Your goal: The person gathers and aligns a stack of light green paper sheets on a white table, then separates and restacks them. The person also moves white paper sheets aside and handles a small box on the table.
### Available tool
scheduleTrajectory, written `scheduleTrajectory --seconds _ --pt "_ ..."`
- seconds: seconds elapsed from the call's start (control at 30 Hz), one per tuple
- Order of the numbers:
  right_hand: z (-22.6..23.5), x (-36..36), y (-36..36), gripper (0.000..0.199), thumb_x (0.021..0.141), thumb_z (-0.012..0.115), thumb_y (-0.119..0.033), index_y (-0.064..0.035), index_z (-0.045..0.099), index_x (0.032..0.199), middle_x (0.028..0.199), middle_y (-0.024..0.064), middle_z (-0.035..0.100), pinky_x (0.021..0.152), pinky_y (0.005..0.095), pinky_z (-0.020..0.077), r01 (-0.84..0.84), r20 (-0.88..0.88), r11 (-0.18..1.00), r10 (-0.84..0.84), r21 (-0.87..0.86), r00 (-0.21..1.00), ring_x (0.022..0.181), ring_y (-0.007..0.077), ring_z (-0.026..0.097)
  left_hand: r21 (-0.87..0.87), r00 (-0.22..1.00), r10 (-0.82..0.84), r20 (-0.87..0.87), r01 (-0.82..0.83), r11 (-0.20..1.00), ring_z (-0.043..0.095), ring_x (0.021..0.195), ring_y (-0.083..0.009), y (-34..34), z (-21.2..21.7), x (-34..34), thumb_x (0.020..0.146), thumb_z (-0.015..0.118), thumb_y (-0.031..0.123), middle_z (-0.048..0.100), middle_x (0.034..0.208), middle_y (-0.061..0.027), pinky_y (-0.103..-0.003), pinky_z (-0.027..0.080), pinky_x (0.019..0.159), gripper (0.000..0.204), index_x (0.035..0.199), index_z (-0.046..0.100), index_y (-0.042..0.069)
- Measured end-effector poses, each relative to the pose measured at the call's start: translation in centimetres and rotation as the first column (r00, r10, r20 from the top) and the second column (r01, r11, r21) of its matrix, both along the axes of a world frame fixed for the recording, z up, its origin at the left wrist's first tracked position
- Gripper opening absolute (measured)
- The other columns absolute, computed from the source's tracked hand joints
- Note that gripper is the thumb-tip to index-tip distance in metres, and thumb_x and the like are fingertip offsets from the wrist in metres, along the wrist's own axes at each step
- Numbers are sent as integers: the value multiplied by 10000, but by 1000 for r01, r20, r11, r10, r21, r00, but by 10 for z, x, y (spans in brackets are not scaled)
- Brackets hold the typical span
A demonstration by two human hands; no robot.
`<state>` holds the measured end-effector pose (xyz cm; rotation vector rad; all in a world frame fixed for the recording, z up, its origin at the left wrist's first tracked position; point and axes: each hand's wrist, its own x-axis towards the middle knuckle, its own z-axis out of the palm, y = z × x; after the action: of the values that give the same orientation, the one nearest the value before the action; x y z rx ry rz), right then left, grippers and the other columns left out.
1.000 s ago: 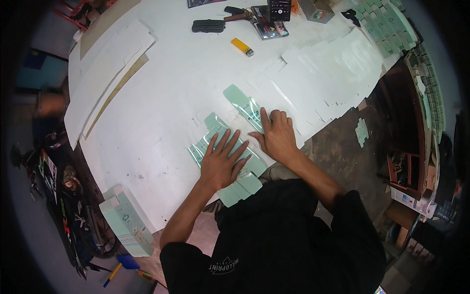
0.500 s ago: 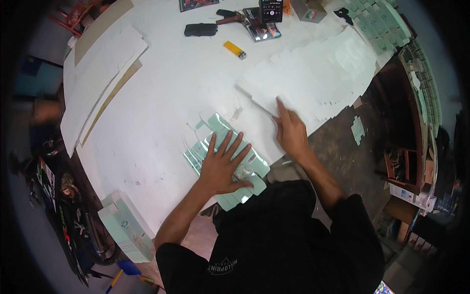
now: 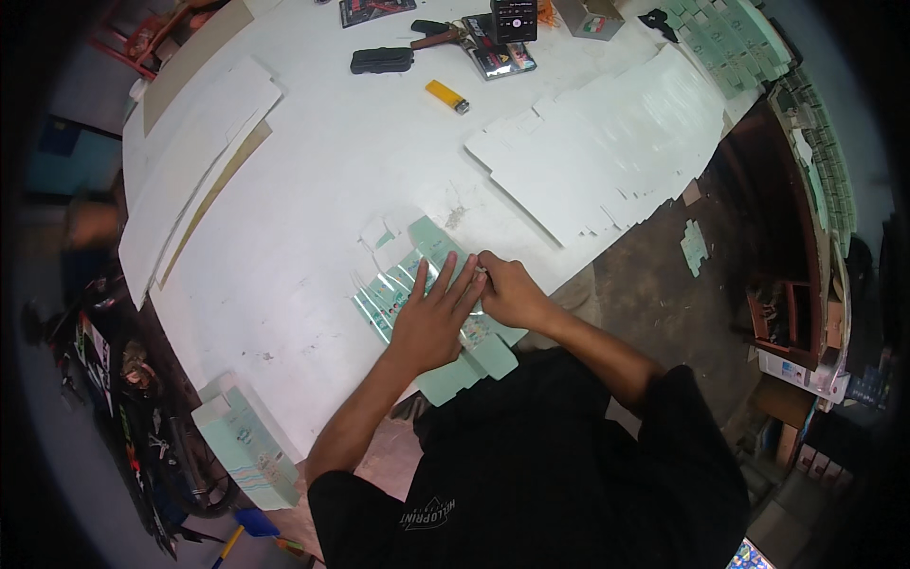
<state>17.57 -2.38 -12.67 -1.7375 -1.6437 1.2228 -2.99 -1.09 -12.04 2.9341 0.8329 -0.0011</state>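
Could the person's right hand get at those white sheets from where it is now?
Probably yes: the right hand is at the green cardboard, and nothing seems to stand between it and the white sheets' near edge.

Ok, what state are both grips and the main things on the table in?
Green cards: flat, overlapping.
Left grip: spread, palm down on the cards.
Right grip: curled, close against the left; whether it holds anything is hidden.
White sheets on the right: flat, overlapping.
Yellow lighter: lying, unlit.
Phone: screen lit.
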Motion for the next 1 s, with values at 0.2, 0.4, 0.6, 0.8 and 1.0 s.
scheduleTrajectory --seconds 0.2,0.4,0.6,0.8,1.0 --pt "10 70 24 582 971 700 -160 -56 532 1518 1213 346 651 953 596 510 -123 640 748 -456 652 619 1117 503 645 -329 984 74 164 -17 944 195 1614 -434 9 23 5 729 756 796 246 1741 -197 -682 113 1280 1151 1656 387 222" --pt "42 43 14 524 991 704 -222 -14 583 1457 1294 296 586 1013 529 460 101 189 975 -139 196 972 1240 427 566 -164 979 140 151 -115 980 300 1578 -412 4 9 17 1034 596 511 366 1695 -162 -646 165 1282 558 1536 571 267" --pt "12 38 19 509 1005 673 -266 9 608 1428 1077 186 579 814 428 476 -251 651 878 -88 409 754 1049 350 562 -199 963 146 227 -101 975 278 1585 -433 6 -2 15 1043 599 427 336 1711 -165 -669 174 1270 561 1560 535 216" --pt "15 7 3 233 947 669 -88 53 618 1126 959 348 687 753 575 553 9 34 993 -13 114 999 872 523 696 -79 999 5 -53 -9 997 238 1583 -491 -1 3 11 937 715 438 264 1722 -238 -760 147 1229 788 1603 442 117" --pt "16 48 -6 482 902 768 -123 -10 647 1355 1190 279 669 863 536 534 68 430 825 -361 561 828 1032 439 670 -285 991 45 124 -7 959 237 1587 -473 12 32 6 847 697 745 305 1713 -206 -757 132 1229 911 1572 518 223"
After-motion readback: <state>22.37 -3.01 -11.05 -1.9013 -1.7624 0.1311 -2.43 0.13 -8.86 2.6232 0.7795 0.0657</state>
